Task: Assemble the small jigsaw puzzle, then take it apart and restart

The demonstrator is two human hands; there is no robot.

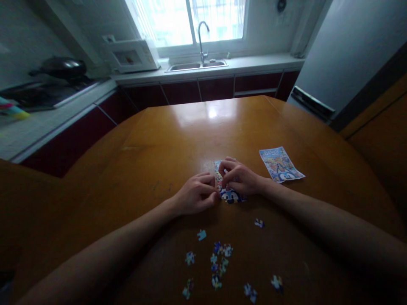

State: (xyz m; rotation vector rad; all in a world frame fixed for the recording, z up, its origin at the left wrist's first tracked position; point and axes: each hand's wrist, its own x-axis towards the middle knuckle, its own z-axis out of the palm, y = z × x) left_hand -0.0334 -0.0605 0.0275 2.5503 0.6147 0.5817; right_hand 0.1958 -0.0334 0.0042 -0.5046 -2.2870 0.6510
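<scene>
My left hand point(194, 195) and my right hand point(239, 177) meet over a small, partly joined jigsaw puzzle point(229, 195) on the wooden table point(178, 140). Both hands have their fingers curled and pinched against the puzzle's edges; the right hand's fingertips press on its upper part, the left hand's thumb touches its left side. The hands cover much of the puzzle. Several loose puzzle pieces point(219, 260) lie scattered nearer to me.
A colourful printed puzzle picture sheet point(281, 164) lies to the right of my hands. Beyond the table stand a counter with a sink and tap point(201, 55), a microwave point(131, 55), a stove with a pan point(62, 70) and a fridge point(343, 59).
</scene>
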